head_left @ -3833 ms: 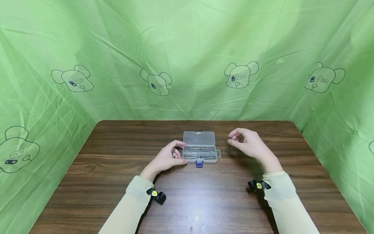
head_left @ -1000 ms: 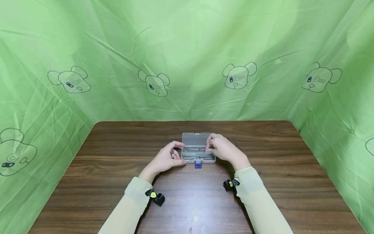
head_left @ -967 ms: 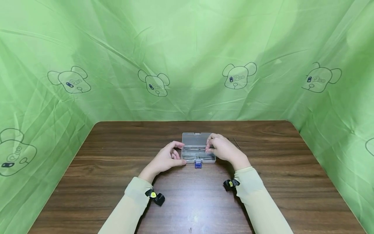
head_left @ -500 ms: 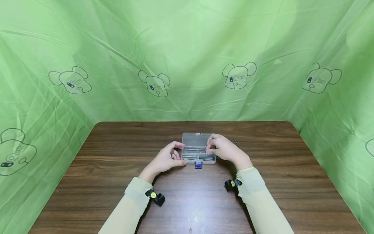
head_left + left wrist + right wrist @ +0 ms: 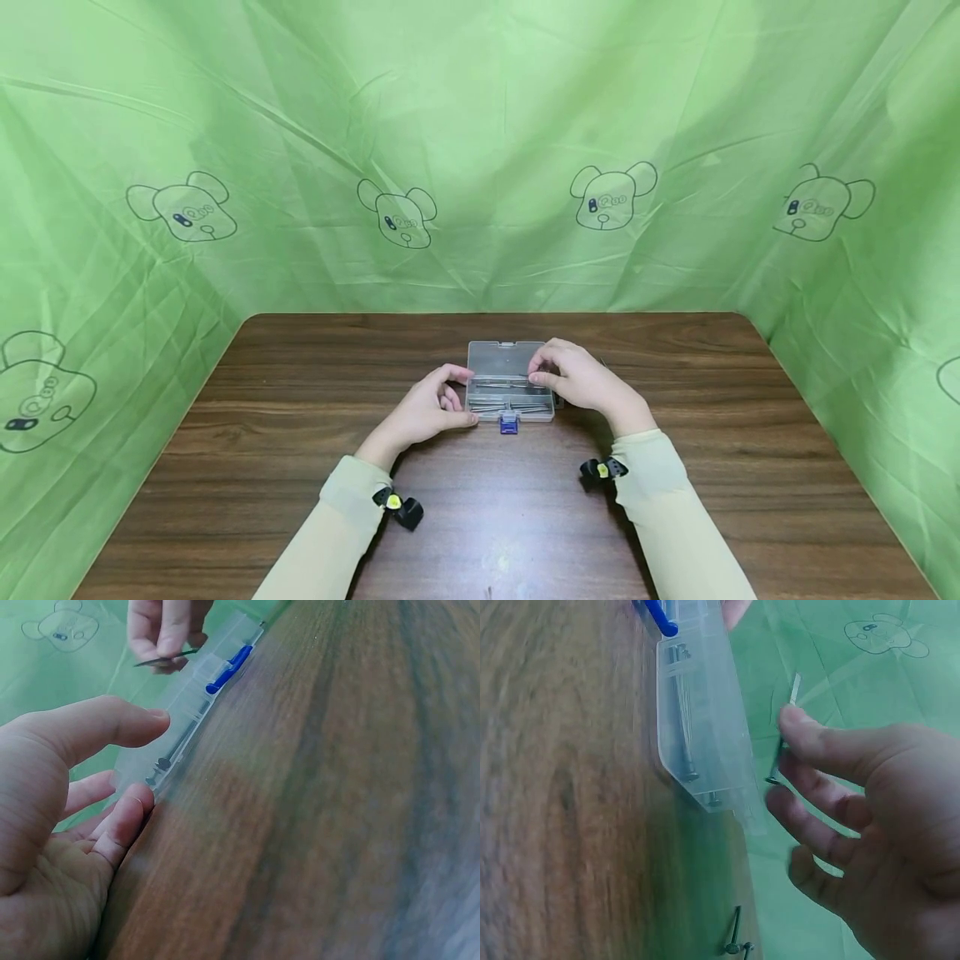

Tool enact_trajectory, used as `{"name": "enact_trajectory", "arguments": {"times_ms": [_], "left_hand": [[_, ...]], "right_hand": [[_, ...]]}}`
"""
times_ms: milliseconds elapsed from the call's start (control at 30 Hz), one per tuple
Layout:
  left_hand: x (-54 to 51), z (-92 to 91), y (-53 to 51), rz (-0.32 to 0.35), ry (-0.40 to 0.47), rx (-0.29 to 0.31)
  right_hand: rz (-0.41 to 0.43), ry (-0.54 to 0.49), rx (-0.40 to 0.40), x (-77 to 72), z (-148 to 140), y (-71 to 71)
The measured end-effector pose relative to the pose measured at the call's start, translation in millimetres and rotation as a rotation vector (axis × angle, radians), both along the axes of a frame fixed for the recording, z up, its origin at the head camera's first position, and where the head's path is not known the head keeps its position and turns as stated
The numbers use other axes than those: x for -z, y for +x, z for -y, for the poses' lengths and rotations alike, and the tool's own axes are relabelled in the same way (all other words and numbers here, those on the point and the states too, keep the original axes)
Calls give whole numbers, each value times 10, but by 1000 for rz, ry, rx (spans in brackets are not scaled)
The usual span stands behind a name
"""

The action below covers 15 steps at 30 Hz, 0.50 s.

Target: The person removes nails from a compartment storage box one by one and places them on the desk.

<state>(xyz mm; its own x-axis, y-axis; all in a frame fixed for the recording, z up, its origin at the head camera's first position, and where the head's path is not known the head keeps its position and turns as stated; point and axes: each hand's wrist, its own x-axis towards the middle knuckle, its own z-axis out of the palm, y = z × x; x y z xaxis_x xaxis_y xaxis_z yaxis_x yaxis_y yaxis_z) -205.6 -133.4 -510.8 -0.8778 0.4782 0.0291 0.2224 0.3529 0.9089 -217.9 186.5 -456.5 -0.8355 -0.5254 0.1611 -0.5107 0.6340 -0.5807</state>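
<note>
A clear plastic case [image 5: 497,358] lies on the table with its lid tipped back and its blue latch [image 5: 509,426] facing me. Several nails [image 5: 487,407] lie in its compartments. My left hand [image 5: 429,405] holds the case's left end between thumb and fingers. Over the back right compartment, my right hand [image 5: 581,379] pinches a single nail [image 5: 774,769] between thumb and fingertips. That nail is above the case and apart from it in the right wrist view. The left wrist view shows it as a thin dark nail [image 5: 165,658] under the right fingers.
Two loose nails [image 5: 736,930] lie on the table to the right of the case; the right hand mostly hides them in the head view. The brown wooden table [image 5: 300,350] ends at a green cloth backdrop [image 5: 495,167] on the far side.
My right hand has come from right of the case to over its back right compartment, then lifted slightly with a nail in its fingertips. The left hand keeps its hold.
</note>
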Motion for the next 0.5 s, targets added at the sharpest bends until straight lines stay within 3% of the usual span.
{"name": "enact_trajectory", "arguments": {"times_ms": [200,500], "left_hand": [[-2,4,12,-4,-2,5],[-10,-2,13,-1,-7,-1]], "right_hand": [[-4,-98,56,-56,-31,10],[39,-140,133,-191,-284,21]]}}
